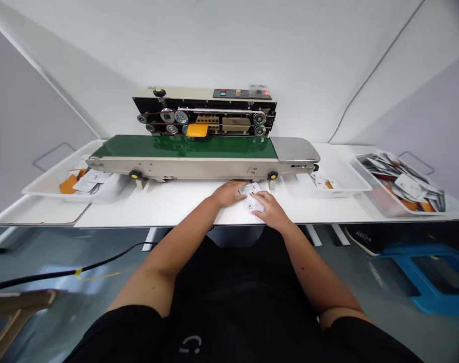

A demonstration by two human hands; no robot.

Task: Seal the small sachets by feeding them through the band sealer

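Two white printed packets lie at the table's front, below the sealing machine. My left hand [229, 193] has its fingers closed on the edge of the upper packet [249, 188]. The lower packet [255, 203] is gripped by my right hand [271, 210], its thumb and fingers around the right side. Both packets overlap or touch between my hands. Behind them runs the machine's green conveyor belt [191, 146], and an orange packet [197, 130] hangs at the rollers above it.
A white bin [36, 188] with orange and white packets stands left. Right of the machine is another bin [350, 191] with a few packets; farther right, a fuller bin [456, 207]. A blue stool [434, 302] and a black cable [101, 263] are below the table.
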